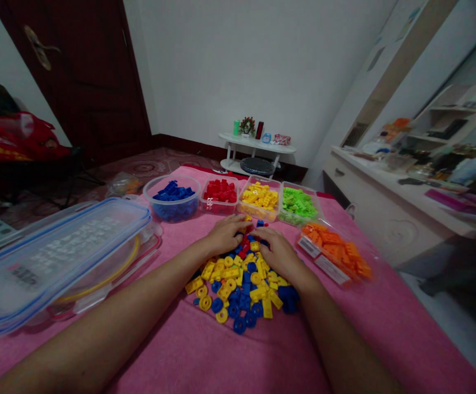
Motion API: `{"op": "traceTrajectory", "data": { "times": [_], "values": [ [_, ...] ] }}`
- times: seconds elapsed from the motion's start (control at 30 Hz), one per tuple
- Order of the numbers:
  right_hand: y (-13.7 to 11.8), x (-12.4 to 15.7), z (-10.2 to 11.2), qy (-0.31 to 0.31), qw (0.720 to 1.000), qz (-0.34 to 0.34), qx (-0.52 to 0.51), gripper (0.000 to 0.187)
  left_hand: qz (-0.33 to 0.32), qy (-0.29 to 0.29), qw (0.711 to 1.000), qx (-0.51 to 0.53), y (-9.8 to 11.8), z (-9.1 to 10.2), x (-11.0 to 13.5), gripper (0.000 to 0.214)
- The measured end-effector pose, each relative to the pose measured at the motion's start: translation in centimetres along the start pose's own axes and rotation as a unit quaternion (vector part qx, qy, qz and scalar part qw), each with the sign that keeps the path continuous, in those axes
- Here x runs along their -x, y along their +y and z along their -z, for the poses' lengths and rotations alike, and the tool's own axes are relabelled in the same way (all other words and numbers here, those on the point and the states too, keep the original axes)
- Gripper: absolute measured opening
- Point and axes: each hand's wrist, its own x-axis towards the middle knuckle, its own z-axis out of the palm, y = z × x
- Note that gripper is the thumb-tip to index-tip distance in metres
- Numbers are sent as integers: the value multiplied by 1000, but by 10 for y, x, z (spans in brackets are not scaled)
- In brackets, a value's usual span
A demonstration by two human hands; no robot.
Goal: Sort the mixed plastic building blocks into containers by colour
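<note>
A mixed pile of building blocks (238,282), mostly yellow and blue with a few red ones, lies on the pink cloth (172,350). My left hand (227,235) rests at the far left side of the pile, its fingers stretched forward, close to a small yellow block (247,218). Across from it, my right hand (279,250) lies over the pile's far right side with fingers extended toward the left hand. Red blocks (244,246) show between the two hands. Neither hand visibly grips a block, though some fingertips are hard to make out.
Beyond the pile stand a round tub of blue blocks (174,198) and boxes of red (220,191), yellow (260,197) and green blocks (298,203). A clear container of orange blocks (336,249) is at right. Stacked clear lids (73,251) lie at left.
</note>
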Motion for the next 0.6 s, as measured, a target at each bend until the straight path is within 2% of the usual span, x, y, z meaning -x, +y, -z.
{"op": "traceTrajectory", "data": {
  "times": [0.07, 0.17, 0.37, 0.47, 0.6],
  "values": [
    [-1, 0, -1, -15, 1000, 1, 20, 43, -15, -14, 999, -32, 4, 0, 2, 52],
    [-5, -1, -1, -27, 998, -17, 50, 44, 1, -10, 999, -45, 8, 2, 5, 45],
    [-14, 1, 4, -6, 993, -49, 111, 36, 8, 18, 999, -46, 13, 5, 8, 33],
    [-16, 2, 2, -13, 990, -44, 130, 36, 36, 37, 997, -63, 16, 8, 10, 27],
    [-17, 3, 3, -12, 989, -46, 138, 34, 93, 63, 985, -133, 20, 14, 13, 32]
  ]
}}
